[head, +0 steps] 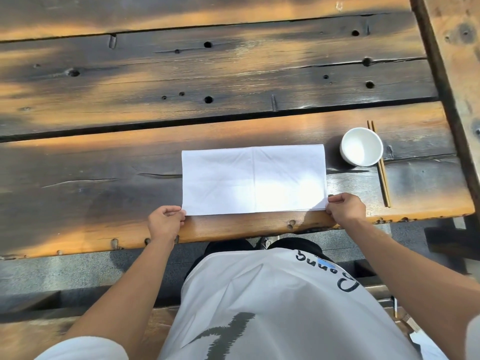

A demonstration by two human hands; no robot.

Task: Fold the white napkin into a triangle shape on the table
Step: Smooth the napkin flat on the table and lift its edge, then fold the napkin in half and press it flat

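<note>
The white napkin point(253, 179) lies flat as a wide rectangle on the dark wooden table point(181, 87), close to the near edge, with a vertical crease down its middle. My left hand point(165, 221) pinches the napkin's near left corner. At the near right corner, my right hand point(345, 207) pinches the cloth between curled fingers and thumb. Both hands sit at the table's front edge.
A white bowl point(361, 146) stands just right of the napkin. A pair of wooden chopsticks point(381, 172) lies beside the bowl, pointing away from me. The table's right end point(441, 74) has a dark raised beam. Below the table edge is a grey stone floor.
</note>
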